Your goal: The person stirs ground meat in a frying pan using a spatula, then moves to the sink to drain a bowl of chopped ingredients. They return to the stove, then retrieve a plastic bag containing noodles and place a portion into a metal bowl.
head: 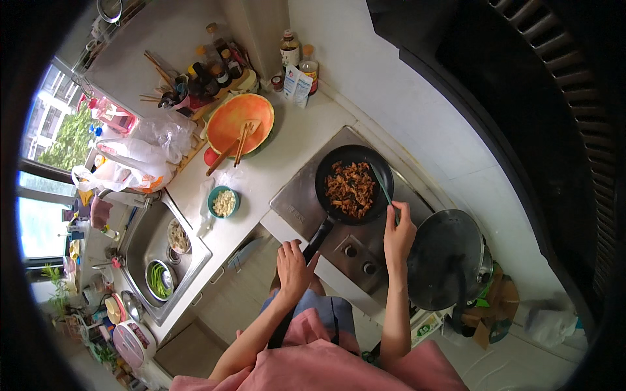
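On the steel gas hob (294, 196) sits a black frying pan (321, 168) with browned, chopped food pieces (349, 188) spread over its base. My right hand (400, 234) grips a slim green utensil (383, 184), whose far end reaches into the pan's right side; its exact kind is unclear. The pan's black handle (320, 234) points towards me. At its near end is my left hand (293, 271), fingers to one side and thumb to the other. Whether it grips the handle is not clear.
A dark wok or large lid (442, 259) stands right of the hob. Leftward lie a teal bowl of chopped white pieces (224, 203), a knife (249, 249) and a steel sink (195, 264) holding greens (159, 281). Behind are an orange bowl (232, 117) with utensils and several bottles (215, 68).
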Demonstrator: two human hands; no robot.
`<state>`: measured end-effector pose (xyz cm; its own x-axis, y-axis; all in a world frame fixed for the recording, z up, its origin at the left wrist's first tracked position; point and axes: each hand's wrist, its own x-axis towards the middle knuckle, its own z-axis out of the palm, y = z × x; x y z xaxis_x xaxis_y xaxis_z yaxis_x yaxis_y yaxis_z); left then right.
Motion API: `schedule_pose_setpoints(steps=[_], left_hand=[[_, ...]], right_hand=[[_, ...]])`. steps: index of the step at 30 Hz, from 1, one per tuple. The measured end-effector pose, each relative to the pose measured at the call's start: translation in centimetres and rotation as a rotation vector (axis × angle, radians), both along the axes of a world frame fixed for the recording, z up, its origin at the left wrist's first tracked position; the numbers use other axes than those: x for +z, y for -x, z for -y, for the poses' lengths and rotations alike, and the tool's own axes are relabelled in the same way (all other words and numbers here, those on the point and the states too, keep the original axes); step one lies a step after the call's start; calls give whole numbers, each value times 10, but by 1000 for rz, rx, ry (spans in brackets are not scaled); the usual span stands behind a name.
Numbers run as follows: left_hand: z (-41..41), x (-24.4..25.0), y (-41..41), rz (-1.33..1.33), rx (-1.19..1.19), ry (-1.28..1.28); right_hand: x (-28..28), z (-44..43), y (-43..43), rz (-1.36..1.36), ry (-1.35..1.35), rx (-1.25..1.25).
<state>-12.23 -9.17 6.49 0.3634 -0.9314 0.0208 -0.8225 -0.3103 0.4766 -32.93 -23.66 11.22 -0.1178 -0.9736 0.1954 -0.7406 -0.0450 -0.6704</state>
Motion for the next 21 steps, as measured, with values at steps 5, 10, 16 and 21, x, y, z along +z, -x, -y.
schedule_pose_setpoints(steps=[5,10,16,21], left_hand=[[7,-61,-19,-623,-29,-430],[14,-57,-21,-859,12,-434],[13,-58,-18,-819,13,-409],[1,-58,-13,-639,35,-185]], right_hand=[[6,-23,15,89,-24,-27],[12,-41,24,78,-136,-46],[8,-49,27,34,-161,-24],[11,-52,27,125,-168,-42]])
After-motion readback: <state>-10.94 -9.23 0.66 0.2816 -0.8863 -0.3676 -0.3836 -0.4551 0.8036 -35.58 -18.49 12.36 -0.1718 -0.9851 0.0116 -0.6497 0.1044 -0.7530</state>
